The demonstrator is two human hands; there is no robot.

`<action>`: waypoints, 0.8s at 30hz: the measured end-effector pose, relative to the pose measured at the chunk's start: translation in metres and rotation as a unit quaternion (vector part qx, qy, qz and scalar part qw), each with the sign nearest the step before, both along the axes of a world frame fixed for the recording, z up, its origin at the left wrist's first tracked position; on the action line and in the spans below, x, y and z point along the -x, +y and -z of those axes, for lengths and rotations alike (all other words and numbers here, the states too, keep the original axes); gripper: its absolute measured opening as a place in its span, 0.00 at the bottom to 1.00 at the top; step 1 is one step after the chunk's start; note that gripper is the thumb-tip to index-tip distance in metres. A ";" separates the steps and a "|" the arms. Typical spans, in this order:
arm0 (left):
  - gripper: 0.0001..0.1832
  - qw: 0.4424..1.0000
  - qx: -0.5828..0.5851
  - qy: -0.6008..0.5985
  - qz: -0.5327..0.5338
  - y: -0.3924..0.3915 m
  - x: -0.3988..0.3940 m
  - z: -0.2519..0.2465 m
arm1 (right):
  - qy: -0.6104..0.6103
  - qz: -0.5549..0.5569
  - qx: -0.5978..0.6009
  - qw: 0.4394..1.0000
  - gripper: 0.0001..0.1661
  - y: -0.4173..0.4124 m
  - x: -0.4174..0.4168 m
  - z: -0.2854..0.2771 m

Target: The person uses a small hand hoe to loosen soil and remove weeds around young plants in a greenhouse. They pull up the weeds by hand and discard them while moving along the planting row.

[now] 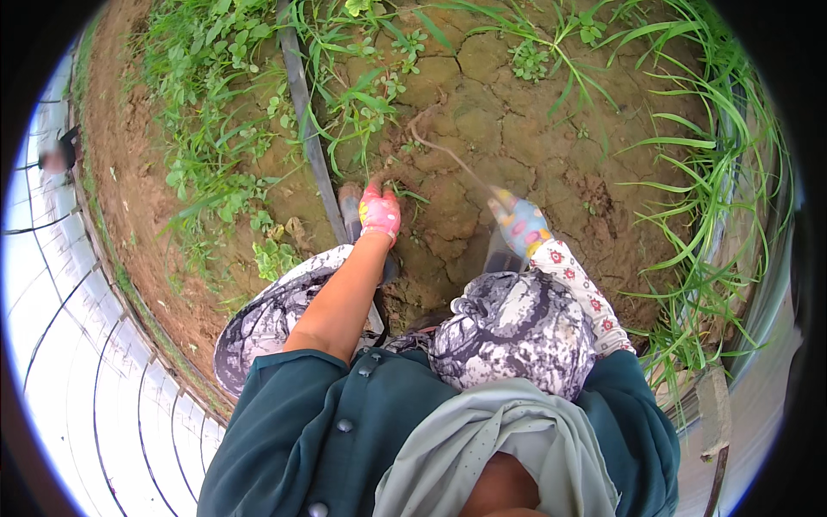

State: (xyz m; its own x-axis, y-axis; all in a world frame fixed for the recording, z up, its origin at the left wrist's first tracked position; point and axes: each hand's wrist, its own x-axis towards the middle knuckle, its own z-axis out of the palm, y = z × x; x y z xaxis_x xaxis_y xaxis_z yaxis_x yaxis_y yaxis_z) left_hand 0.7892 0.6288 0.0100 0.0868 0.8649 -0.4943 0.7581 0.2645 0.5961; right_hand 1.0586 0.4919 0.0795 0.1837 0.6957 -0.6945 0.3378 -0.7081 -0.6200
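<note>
My left hand (380, 212), in a pink dotted glove, reaches down to the soil beside a small grass weed (411, 194). Its fingertips meet loose earth and thin stems, so whether they grip a stem is hidden. My right hand (521, 224), slightly blurred in a pale blue floral glove, is closed around the lower end of a thin, bent brown rod (455, 158). The rod hooks at its far end above the cracked soil (478, 123); a tool or a root, I cannot tell. Leafy weeds (368, 97) grow just beyond my left hand.
A dark strip or hose (303, 110) runs along the ground at left, amid dense weeds (219, 129). Long grassy leaves (685, 187) line the right, along plastic sheeting (769, 336). My boots stand on the soil. Another person (59, 154) is far left, near the greenhouse wall (58, 310).
</note>
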 end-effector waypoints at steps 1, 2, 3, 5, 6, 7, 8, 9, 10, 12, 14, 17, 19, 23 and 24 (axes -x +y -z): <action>0.22 1.000 -0.018 -0.002 0.004 0.005 -0.017 -0.012 | -0.001 0.009 0.006 1.000 0.25 -0.004 -0.001 0.003; 0.22 0.999 -0.036 -0.005 0.007 0.012 -0.037 -0.024 | -0.002 0.018 0.012 1.000 0.25 -0.008 -0.002 0.007; 0.23 0.998 -0.054 -0.005 0.008 0.017 -0.054 -0.040 | 0.000 0.025 0.017 1.000 0.25 -0.011 -0.002 0.008; 0.26 0.995 -0.083 0.038 0.039 0.028 -0.073 -0.043 | 0.017 0.024 0.037 0.999 0.25 -0.004 -0.001 -0.001; 0.26 0.990 -0.102 0.070 0.065 0.031 -0.085 -0.044 | 0.024 0.026 0.047 0.998 0.25 0.000 -0.001 -0.004; 0.27 0.983 -0.121 0.101 0.093 0.034 -0.097 -0.044 | 0.022 0.027 0.037 0.999 0.25 -0.001 -0.001 -0.004; 0.26 0.982 -0.117 0.110 0.098 0.037 -0.106 -0.044 | 0.019 0.029 0.028 0.999 0.25 -0.003 0.001 -0.002; 0.26 0.982 -0.102 0.127 0.099 0.039 -0.111 -0.042 | 0.016 0.031 0.019 0.999 0.25 -0.005 0.002 -0.001; 0.26 0.981 -0.088 0.143 0.100 0.041 -0.116 -0.039 | 0.017 0.031 0.022 0.999 0.25 -0.005 0.002 -0.001; 0.26 0.975 -0.103 0.164 0.107 0.046 -0.121 -0.030 | 0.017 0.038 0.030 0.999 0.24 -0.005 0.004 -0.001; 0.23 0.981 -0.076 0.147 0.099 0.046 -0.114 -0.025 | 0.026 0.056 0.021 0.998 0.24 -0.009 0.007 -0.004; 0.19 0.995 -0.049 0.047 0.072 0.051 -0.117 -0.036 | 0.047 0.143 -0.015 0.988 0.23 -0.027 0.006 0.008; 0.17 0.992 -0.033 0.014 0.124 0.055 -0.117 -0.037 | 0.011 0.274 -0.105 0.956 0.24 -0.036 0.003 0.011; 0.15 0.952 -0.065 -0.017 0.298 0.057 -0.161 -0.044 | 0.182 0.603 -0.202 0.750 0.22 -0.031 -0.038 0.010; 0.15 0.933 -0.092 -0.006 0.348 0.058 -0.180 -0.047 | 0.195 0.624 -0.212 0.727 0.22 -0.021 -0.054 -0.004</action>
State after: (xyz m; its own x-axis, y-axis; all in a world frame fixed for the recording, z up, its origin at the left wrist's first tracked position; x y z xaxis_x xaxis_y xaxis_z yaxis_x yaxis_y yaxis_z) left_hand 0.9692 0.6867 0.0569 0.6643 0.6668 -0.3378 0.7004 -0.3975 0.5928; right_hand 1.1122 0.4707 0.0835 0.7015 0.3236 -0.6349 -0.6629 -0.0306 -0.7480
